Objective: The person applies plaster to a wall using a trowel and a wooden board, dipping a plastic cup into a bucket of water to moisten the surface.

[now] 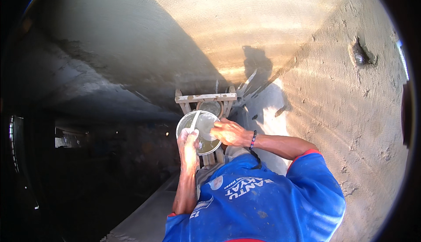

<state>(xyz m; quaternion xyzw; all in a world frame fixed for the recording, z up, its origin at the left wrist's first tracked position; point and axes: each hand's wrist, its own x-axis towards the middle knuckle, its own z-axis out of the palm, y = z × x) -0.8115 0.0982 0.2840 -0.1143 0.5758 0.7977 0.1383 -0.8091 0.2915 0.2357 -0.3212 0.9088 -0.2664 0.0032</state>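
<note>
Beneath your left hand (189, 140), gripping a white strip (195, 120): round container (180, 125); your right hand (231, 132) crosses its rim, grip indiscernible.

A blue shirt (280, 202) with red-edged short sleeves (313, 167) and white printing (248, 187) is filling the lower centre of the frame. Near the middle, a dark beaded bracelet (253, 140) is circling the right wrist (258, 141).

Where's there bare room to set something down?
The pale floor strip between the wooden frame and rough right wall looks barest, especially its sunlit part. Crowded: the round container, with left hand and right hand at it.
</note>
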